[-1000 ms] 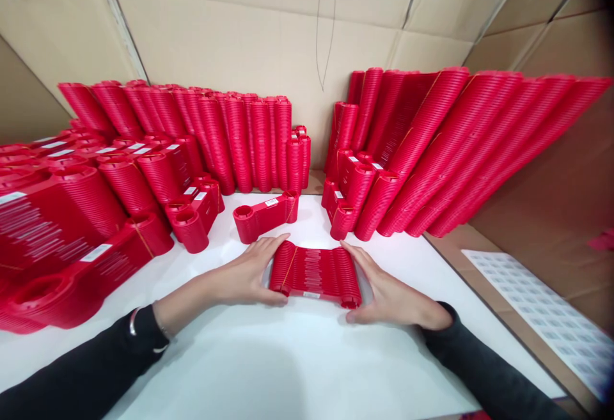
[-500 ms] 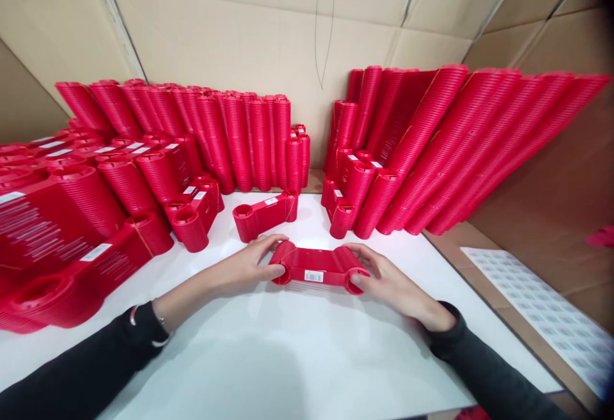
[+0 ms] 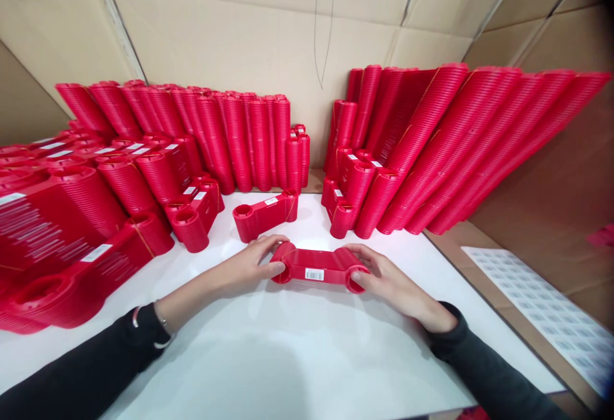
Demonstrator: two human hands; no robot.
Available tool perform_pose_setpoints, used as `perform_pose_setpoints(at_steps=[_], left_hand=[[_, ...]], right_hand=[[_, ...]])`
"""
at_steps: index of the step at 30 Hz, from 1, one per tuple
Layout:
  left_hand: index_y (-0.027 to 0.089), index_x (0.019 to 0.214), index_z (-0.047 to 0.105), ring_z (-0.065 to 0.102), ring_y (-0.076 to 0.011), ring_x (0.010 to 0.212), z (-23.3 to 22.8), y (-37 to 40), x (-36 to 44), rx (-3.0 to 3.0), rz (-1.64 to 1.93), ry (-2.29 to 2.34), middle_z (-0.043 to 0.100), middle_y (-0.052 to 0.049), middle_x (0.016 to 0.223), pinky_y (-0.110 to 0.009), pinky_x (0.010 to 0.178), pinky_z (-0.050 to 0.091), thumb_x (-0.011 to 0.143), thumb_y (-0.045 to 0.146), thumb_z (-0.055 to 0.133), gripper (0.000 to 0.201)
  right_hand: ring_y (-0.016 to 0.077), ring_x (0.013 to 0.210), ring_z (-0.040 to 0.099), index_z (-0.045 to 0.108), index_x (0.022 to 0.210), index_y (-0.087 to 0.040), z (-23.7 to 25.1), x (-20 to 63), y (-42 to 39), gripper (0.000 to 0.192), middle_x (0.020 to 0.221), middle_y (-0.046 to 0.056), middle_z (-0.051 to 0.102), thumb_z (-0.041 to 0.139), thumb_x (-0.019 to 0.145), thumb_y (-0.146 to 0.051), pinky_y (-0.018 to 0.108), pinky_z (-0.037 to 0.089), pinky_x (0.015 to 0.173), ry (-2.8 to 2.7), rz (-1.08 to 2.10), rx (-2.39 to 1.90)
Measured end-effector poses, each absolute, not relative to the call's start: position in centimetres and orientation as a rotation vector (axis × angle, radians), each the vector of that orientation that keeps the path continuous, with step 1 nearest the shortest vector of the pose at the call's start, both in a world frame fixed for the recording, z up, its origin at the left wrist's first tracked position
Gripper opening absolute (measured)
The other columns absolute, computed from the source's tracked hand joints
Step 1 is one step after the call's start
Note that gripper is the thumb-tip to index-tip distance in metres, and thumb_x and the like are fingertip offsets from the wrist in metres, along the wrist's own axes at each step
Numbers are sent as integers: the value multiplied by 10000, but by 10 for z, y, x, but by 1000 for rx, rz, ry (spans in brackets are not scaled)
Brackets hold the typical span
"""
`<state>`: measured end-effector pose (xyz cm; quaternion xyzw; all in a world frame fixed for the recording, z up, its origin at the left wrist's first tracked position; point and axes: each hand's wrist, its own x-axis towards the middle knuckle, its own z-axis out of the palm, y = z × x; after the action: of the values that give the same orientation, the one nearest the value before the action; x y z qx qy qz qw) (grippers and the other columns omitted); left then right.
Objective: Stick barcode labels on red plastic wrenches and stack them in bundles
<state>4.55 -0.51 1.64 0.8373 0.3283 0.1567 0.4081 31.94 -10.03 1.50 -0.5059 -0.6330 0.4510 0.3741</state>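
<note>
Between my two hands is a short stack of red plastic pieces (image 3: 319,260), with a ring-shaped tube at each end and a white barcode label on the side facing me. My left hand (image 3: 256,260) grips its left tube, thumb at the near side of the opening. Around the right tube my right hand (image 3: 378,277) is closed, its thumb at the round opening. Just behind stands a similar banded red stack (image 3: 266,215) with a white label on top, apart from my hands.
Many tall red stacks (image 3: 235,142) line the left and back of the white table (image 3: 268,356). More tall stacks (image 3: 432,158) lean at the right. A printed label sheet (image 3: 542,311) lies at the right edge. Cardboard walls (image 3: 230,30) enclose the back, with a thin wire loop (image 3: 322,36) hanging there.
Hardly anything differs. The red stack between my hands has tilted very slightly, and both hands keep their grip in the same place.
</note>
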Motion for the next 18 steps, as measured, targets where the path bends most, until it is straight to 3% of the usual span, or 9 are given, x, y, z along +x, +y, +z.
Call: perform_pose_setpoints(at_steps=[18], left_hand=[[189,1234,452,496,-295,1180,11,-2,44,2043,382,820,543,-99,1253,-429,1020,385,787,396,522,497]], right_hand=[[264,1049,574,495,1129,-150,17,318,-100,396,1136,120,605,599,801,-346,401,447,913,-1627,1165,-1334]])
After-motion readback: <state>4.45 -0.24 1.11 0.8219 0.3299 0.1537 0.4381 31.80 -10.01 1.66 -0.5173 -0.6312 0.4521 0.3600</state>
